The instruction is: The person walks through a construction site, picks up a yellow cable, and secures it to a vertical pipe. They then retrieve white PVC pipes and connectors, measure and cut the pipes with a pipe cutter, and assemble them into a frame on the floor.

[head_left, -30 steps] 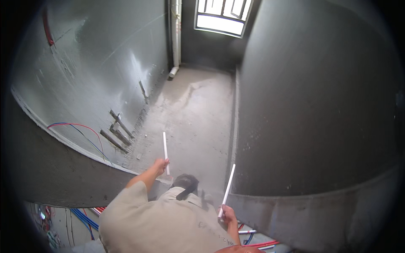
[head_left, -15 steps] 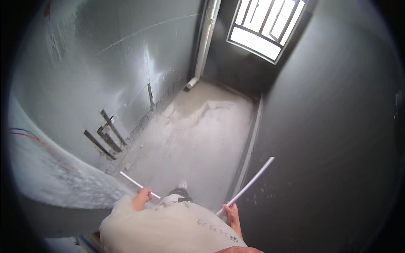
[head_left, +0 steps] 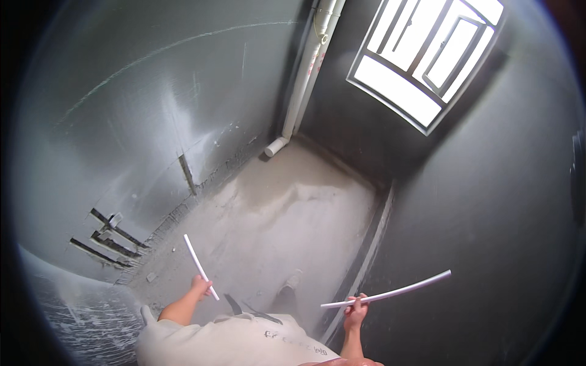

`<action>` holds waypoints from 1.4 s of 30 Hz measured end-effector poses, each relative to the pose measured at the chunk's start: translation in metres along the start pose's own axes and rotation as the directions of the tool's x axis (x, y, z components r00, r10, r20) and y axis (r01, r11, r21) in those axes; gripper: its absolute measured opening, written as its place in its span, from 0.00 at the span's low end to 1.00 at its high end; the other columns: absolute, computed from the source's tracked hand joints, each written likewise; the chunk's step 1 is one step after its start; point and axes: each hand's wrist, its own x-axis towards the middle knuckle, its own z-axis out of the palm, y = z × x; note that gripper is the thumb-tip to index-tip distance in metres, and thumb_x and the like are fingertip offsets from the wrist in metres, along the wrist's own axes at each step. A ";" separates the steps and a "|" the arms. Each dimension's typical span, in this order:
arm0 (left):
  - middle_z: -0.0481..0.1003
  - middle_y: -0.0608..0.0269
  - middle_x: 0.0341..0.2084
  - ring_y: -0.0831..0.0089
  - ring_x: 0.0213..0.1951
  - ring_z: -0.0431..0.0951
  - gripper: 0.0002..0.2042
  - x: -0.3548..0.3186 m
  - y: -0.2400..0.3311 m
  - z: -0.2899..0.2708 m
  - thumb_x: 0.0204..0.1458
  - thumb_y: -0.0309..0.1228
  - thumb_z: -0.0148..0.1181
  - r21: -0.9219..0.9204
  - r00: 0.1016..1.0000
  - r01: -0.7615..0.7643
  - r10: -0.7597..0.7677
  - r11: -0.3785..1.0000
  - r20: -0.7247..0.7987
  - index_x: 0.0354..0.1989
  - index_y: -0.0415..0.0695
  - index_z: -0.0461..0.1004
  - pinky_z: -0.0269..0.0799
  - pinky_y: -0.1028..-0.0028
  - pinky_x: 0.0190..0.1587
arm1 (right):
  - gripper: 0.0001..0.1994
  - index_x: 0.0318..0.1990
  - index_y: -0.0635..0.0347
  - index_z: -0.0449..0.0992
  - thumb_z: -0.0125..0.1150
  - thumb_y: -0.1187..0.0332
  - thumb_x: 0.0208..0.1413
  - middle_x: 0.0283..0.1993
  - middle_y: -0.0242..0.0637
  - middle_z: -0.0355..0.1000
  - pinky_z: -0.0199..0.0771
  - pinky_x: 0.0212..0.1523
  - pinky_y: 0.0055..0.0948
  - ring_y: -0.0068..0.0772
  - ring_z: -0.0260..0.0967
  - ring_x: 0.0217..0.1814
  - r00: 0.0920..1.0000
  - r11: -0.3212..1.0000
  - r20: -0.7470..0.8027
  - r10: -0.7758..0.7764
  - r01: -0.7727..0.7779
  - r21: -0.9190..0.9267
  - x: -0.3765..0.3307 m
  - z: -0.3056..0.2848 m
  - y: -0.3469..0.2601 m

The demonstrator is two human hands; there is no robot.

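Note:
My left hand [head_left: 200,285] grips a short white tube [head_left: 198,263] that points up and away over the concrete floor. My right hand [head_left: 356,310] holds a longer white tube [head_left: 390,290] near one end; it runs out to the right, slightly bowed, in front of the dark right wall. Both hands are low in the picture, above my light shirt. A shoe [head_left: 292,281] shows on the floor between them.
A small bare room with grey plastered walls and a dusty concrete floor [head_left: 287,213]. A white drain pipe [head_left: 303,79] runs down the far corner. A bright barred window [head_left: 427,55] sits at the back right. Cut chases [head_left: 107,235] mark the left wall.
The view has tilted up toward the window and far corner. My left tube has swung more upright, and the right tube has dropped from steeply raised to nearly level.

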 end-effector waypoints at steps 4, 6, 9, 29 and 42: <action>0.78 0.54 0.25 0.70 0.16 0.76 0.05 0.065 0.085 0.074 0.57 0.20 0.63 -0.008 0.996 -0.038 0.037 0.999 -0.081 0.37 0.38 0.73 0.71 0.71 0.12 | 0.04 0.46 0.55 0.70 0.54 0.67 0.71 0.37 0.38 0.78 0.62 0.15 0.17 0.18 0.65 0.19 0.992 0.989 0.027 -0.127 0.128 -0.071 0.209 0.045 -0.023; 0.79 0.55 0.25 0.70 0.17 0.75 0.04 0.077 0.126 0.107 0.58 0.22 0.63 -0.080 0.991 -0.028 0.018 0.996 -0.130 0.36 0.38 0.73 0.70 0.70 0.14 | 0.04 0.44 0.56 0.72 0.56 0.67 0.70 0.39 0.37 0.79 0.65 0.17 0.16 0.18 0.67 0.21 1.000 0.999 -0.007 -0.029 0.029 -0.038 0.290 0.097 -0.033; 0.79 0.56 0.26 0.73 0.18 0.75 0.03 0.070 0.210 0.172 0.58 0.23 0.62 -0.267 0.996 -0.026 0.001 0.963 -0.091 0.37 0.38 0.74 0.71 0.72 0.16 | 0.05 0.46 0.56 0.73 0.58 0.66 0.69 0.36 0.34 0.76 0.71 0.22 0.20 0.22 0.71 0.25 0.984 0.990 0.131 0.121 -0.110 -0.088 0.380 0.160 -0.054; 0.81 0.55 0.28 0.76 0.16 0.74 0.07 0.386 0.734 0.479 0.62 0.28 0.61 -0.506 0.993 -0.059 0.104 0.860 0.062 0.41 0.40 0.70 0.69 0.75 0.16 | 0.06 0.43 0.61 0.70 0.59 0.69 0.68 0.32 0.37 0.74 0.83 0.33 0.30 0.33 0.78 0.30 0.658 0.767 0.449 0.605 -0.329 -0.550 0.908 0.692 -0.079; 0.77 0.58 0.25 0.70 0.21 0.76 0.07 0.662 0.788 0.594 0.57 0.23 0.61 -0.820 0.983 0.040 -0.172 0.571 -0.072 0.43 0.38 0.75 0.72 0.71 0.23 | 0.09 0.51 0.63 0.67 0.57 0.75 0.67 0.40 0.42 0.76 0.85 0.39 0.34 0.38 0.79 0.35 0.386 0.546 0.411 0.826 -0.361 -0.757 1.135 0.888 0.138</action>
